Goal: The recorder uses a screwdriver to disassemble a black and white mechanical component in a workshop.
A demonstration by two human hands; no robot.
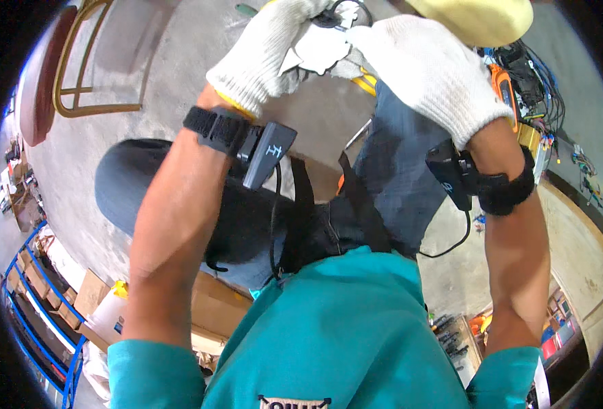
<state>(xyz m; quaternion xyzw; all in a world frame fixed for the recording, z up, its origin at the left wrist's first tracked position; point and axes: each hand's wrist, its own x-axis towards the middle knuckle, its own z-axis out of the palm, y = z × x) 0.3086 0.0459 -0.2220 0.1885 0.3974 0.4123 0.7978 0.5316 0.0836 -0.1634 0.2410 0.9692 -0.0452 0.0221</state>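
Both my hands wear white knitted work gloves and come together near the top edge. My left hand [281, 41] curls its fingers toward a small dark object with a cable loop [332, 17]; what exactly it grips is partly cut off. My right hand [427, 71] reaches in from the other side, fingers closed at the edge of a ragged white piece [322, 49], perhaps cloth or paper. Its fingertips are mostly hidden. Just below lies a yellow-handled tool [365, 82], partly covered by the right glove. A thin metal shaft [358, 133] shows between my knees.
A yellow rounded seat [482, 17] stands at the far right. Beside it are an orange tool [503, 88] and a tangle of black cables [536, 82]. At the left is a chair with a gold metal frame [59, 95]. A blue shelf rack [39, 313] holds boxes.
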